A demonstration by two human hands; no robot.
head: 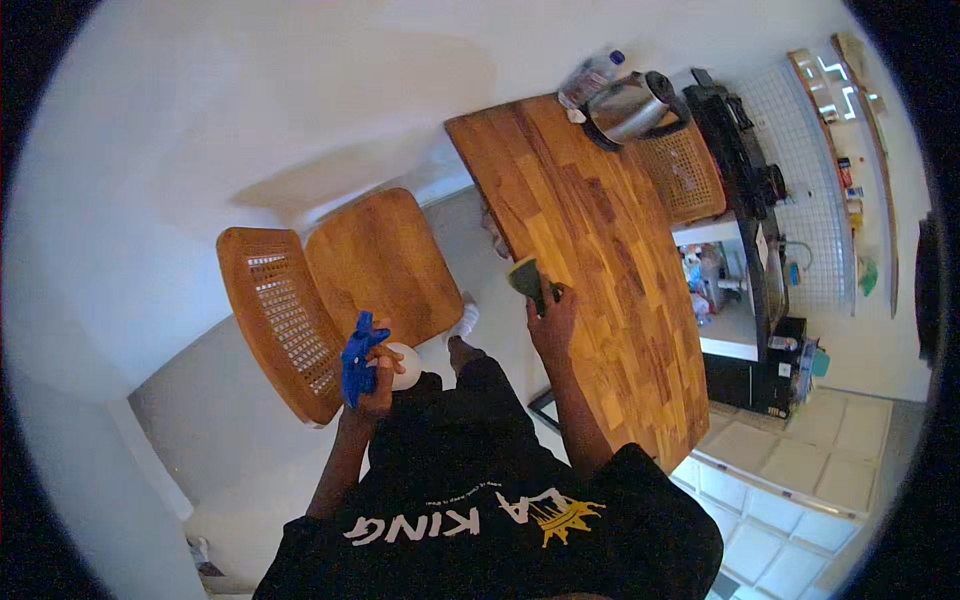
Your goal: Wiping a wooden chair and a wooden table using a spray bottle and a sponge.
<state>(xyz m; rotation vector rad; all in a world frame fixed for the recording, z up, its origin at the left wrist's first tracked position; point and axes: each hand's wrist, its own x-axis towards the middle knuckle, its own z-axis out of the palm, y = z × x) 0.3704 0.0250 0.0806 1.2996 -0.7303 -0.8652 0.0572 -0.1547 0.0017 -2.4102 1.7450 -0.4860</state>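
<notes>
My left hand (381,388) grips a spray bottle with a blue trigger head (361,360) and a white body (406,367), held near the wooden chair. In my right hand (553,321) is a green and yellow cleaning sponge (526,277). That hand is at the near edge of the wooden table (600,247); whether the sponge touches the wood I cannot tell. The wooden chair (386,259), with its woven cane backrest (296,322), stands left of the table.
On the table's far end stand an electric kettle (628,112) and a plastic bottle (591,79). Another cane-backed chair (681,176) is behind the table. Beyond it are a black stove (724,142), a counter and wall shelves (832,150). A white wall (247,112) bounds the left side.
</notes>
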